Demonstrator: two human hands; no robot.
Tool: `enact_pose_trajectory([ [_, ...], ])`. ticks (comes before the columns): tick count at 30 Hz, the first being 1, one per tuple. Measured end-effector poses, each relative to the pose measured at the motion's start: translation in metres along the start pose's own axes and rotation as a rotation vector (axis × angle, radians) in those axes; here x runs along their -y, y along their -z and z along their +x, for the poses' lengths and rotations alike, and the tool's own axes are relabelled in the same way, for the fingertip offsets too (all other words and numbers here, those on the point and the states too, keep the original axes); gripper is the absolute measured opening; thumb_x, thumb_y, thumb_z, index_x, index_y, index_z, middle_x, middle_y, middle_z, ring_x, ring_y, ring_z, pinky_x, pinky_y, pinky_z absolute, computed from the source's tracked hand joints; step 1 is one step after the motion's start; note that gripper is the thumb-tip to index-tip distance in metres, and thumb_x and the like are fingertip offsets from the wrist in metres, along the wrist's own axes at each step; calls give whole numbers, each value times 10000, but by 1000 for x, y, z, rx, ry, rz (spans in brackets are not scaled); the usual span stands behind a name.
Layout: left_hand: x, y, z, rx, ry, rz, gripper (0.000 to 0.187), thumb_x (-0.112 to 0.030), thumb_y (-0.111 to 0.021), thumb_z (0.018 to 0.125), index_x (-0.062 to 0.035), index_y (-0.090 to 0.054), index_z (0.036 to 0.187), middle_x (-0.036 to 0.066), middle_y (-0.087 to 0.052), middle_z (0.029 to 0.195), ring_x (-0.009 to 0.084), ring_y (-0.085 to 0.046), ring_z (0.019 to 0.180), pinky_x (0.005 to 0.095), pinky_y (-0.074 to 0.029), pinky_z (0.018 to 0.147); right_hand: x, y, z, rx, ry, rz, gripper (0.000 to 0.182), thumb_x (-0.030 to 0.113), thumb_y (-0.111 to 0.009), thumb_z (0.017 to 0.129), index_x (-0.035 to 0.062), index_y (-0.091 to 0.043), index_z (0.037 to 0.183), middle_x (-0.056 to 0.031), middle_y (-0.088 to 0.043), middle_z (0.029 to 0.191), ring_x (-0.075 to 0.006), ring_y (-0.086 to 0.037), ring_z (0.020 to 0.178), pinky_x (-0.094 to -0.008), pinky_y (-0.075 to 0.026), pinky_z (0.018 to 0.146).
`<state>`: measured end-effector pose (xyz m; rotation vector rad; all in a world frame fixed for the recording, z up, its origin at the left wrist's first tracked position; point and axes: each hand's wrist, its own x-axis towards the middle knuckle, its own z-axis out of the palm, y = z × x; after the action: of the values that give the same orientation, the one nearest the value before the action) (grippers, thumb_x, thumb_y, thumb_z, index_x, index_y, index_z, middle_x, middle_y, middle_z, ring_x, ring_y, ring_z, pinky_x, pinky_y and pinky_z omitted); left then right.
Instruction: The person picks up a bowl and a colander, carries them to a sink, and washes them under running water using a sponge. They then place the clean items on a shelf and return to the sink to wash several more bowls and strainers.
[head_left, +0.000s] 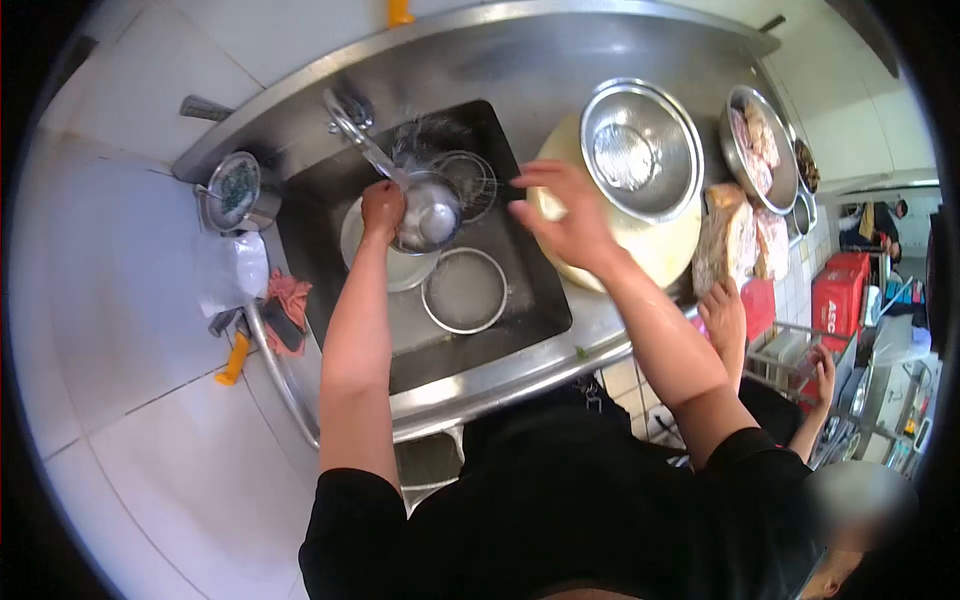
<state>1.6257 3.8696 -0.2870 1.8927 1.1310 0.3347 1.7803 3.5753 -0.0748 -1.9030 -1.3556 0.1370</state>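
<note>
In the sink (540,290), my left hand (383,208) is closed on the rim of a small metal bowl (428,212) under the faucet (362,145), where water splashes. My right hand (568,215) is raised over the sink's right edge with its fingers spread and nothing in them. Beside it, a large metal bowl (640,150) rests on a round pale board (655,245). A round sieve or dish (465,290) lies in the sink below the small bowl, and a pale round container (405,268) is partly hidden by my left hand and the bowl.
Raw meat (727,240) lies right of the board, near a metal bowl of meat (745,150). A co-worker's hand (722,312) touches the meat's lower end. A small pot (240,190) and a pink cloth (290,300) are at the left; a red crate (838,300) stands farther right.
</note>
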Motion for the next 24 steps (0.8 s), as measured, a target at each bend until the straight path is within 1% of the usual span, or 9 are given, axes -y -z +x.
enact_pose_trajectory([
  [1, -13, 13, 7, 31, -205, 373, 590, -554, -514, 980, -8, -730, 921, 200, -731, 877, 407, -695, 856, 490, -516, 791, 4, -28, 24, 105, -110, 152, 424, 262, -768, 845, 93, -674, 1222, -196, -578, 1331, -370, -592, 1172, -430, -446, 1059],
  [6, -96, 58, -33, 36, -67, 269, 733, -717, -474, 923, -35, -740, 958, 240, -713, 980, 489, -650, 946, 530, -506, 815, -48, -174, 90, 319, 8, 23, 550, 382, -751, 808, 84, -660, 1261, -219, -608, 1306, -391, -601, 1183, -453, -509, 957],
  [8, -73, 71, -33, 248, -167, 341, 676, -661, -537, 939, -7, -708, 925, 164, -723, 874, 366, -681, 814, 461, -504, 730, -39, -177, 101, 715, -150, 276, 492, 378, -714, 819, 41, -685, 1177, -216, -701, 1069, -353, -679, 1021, -448, -531, 852],
  [9, -57, 76, -39, 221, -159, 333, 676, -661, -537, 939, -7, -708, 925, 164, -723, 874, 366, -681, 814, 461, -504, 730, -47, -194, 97, 519, -40, 280, 399, 348, -687, 838, 23, -699, 1068, -175, -702, 827, -284, -699, 814, -418, -531, 785],
  [11, -18, 78, -54, 265, -194, -241, 509, -517, -611, 984, -56, -634, 771, 9, -582, 690, 136, -513, 632, 332, -412, 594, -52, -197, 94, 434, -235, 368, 369, 334, -674, 851, 13, -694, 1032, -179, -704, 844, -291, -697, 812, -418, -532, 777],
  [14, -10, 50, -71, -106, 84, -644, 457, -388, -600, 1022, -6, -596, 771, -4, -530, 677, 100, -446, 670, 332, -412, 611, -50, -226, 98, 357, -564, 501, 307, 275, -622, 900, -15, -684, 978, -206, -711, 941, -358, -691, 887, -437, -534, 795],
  [17, -15, 27, -65, -347, 195, -667, 438, -327, -561, 1048, -12, -577, 744, -1, -548, 680, 95, -449, 670, 321, -404, 610, -13, -253, 97, 225, -193, -164, 272, 210, -545, 962, 56, -698, 1125, -183, -691, 1102, -392, -638, 1046, -458, -514, 898],
  [22, -52, 41, -77, -393, 295, -822, 419, -308, -537, 1065, -41, -565, 743, -34, -488, 680, 86, -406, 646, 315, -377, 585, -5, -234, 93, 68, 212, -4, 269, 226, -576, 974, 88, -715, 1159, -122, -705, 1132, -339, -649, 1067, -431, -514, 905],
  [24, -44, 26, -75, -439, 340, -851, 406, -310, -529, 1068, -33, -574, 774, -24, -519, 706, 92, -429, 664, 313, -396, 608, -40, -246, 101, 343, -657, 673, 289, 339, -630, 980, 97, -727, 1105, -61, -711, 1156, -276, -659, 1022, -413, -512, 890],
])
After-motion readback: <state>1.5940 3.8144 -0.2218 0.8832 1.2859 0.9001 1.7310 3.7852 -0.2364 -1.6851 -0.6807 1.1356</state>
